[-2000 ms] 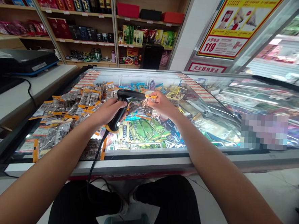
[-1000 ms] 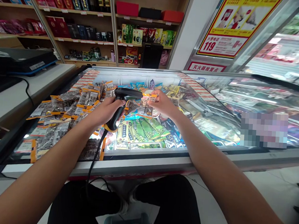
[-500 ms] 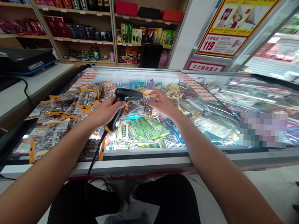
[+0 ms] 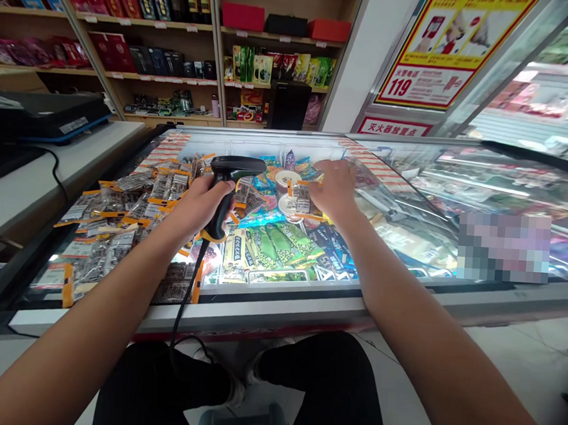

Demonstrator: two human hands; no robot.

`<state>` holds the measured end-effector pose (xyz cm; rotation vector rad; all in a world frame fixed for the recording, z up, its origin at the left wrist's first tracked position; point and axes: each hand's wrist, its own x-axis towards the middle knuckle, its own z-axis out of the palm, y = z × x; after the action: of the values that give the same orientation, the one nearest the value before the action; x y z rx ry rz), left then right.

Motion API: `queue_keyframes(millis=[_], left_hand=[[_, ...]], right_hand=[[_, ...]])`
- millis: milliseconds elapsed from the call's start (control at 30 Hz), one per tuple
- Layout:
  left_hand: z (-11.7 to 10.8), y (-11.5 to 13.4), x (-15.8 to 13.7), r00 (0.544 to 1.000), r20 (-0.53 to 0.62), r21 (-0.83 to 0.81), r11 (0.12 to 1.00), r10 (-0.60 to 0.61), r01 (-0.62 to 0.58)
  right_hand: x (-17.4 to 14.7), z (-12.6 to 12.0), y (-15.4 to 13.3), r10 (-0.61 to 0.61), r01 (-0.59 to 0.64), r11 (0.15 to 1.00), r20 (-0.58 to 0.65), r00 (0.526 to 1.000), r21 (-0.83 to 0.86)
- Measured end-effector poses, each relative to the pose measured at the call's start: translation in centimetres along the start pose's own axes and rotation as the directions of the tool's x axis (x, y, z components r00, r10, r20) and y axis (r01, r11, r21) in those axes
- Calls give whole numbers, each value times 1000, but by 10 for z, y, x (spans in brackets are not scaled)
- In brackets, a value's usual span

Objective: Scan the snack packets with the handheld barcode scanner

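My left hand (image 4: 206, 202) is wrapped round the grip of a black barcode scanner (image 4: 237, 166), held above the glass lid with its head pointing right. My right hand (image 4: 336, 189) is over the freezer to the right of the scanner, its fingers stretched out and apart from the thumb. Beside that thumb is a small clear snack packet (image 4: 304, 199) with orange ends; the hand partly covers it. More such packets (image 4: 251, 199) lie just right of the scanner grip. A large heap of similar packets (image 4: 136, 190) spreads across the left of the glass.
Through the glass of the chest freezer (image 4: 278, 302) show green ice-cream packs (image 4: 282, 244) and round tubs (image 4: 288, 179). The scanner cable (image 4: 185, 299) hangs over the front edge. A counter (image 4: 95, 146) with a black device stands left; stocked shelves (image 4: 143, 75) are behind.
My right hand has moved right, away from the scanner, and its fingers have spread from their pinch on a packet. The scanner has shifted slightly left and up in my left hand.
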<state>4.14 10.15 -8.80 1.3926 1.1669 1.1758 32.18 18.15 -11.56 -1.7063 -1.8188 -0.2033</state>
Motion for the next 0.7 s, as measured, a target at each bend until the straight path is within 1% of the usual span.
queue_keyframes(millis=[33, 67, 100, 133, 167, 233, 300, 367, 433, 500, 567, 600, 633, 700], left_hand=[[0, 0, 0, 1000, -3, 4, 1000, -5, 5], [0, -1, 1, 1000, 1, 14, 1000, -10, 9], [0, -1, 1, 1000, 9, 25, 1000, -11, 11], [0, -2, 2, 1000, 16, 38, 999, -8, 7], [0, -2, 3, 1000, 24, 49, 999, -2, 1], [0, -4, 4, 999, 34, 62, 998, 10, -12], [0, -5, 4, 999, 35, 70, 997, 13, -15], [0, -4, 4, 999, 36, 73, 997, 3, -5], [0, -3, 4, 999, 38, 71, 997, -8, 6], [1, -2, 3, 999, 47, 78, 997, -14, 11], [1, 0, 1, 998, 56, 106, 994, -15, 9], [1, 1, 0, 998, 59, 125, 992, -17, 9], [2, 1, 0, 998, 61, 141, 990, -22, 13], [2, 2, -2, 997, 67, 163, 986, -35, 24]], right_hand=[[-3, 3, -7, -96, 95, 994, 20, 995, 50], [-7, 7, -16, -183, 176, 979, 66, 981, 103], [-12, 12, -26, -247, 229, 964, 133, 960, 138], [-18, 17, -37, -277, 250, 957, 203, 939, 147], [-23, 23, -47, -274, 242, 958, 253, 928, 151], [-32, 32, -62, -257, 213, 963, 312, 915, 166], [-36, 37, -71, -228, 169, 966, 340, 912, 196], [-36, 35, -73, -192, 106, 965, 373, 908, 240], [-33, 28, -71, -152, 9, 946, 420, 895, 324], [-29, 18, -66, -108, -128, 891, 477, 872, 436], [-25, 8, -60, -70, -260, 803, 518, 852, 537], [-23, 5, -56, -56, -292, 768, 515, 856, 570], [-20, 2, -52, -43, -296, 751, 491, 870, 590], [-15, -2, -44, -25, -242, 765, 403, 915, 597]])
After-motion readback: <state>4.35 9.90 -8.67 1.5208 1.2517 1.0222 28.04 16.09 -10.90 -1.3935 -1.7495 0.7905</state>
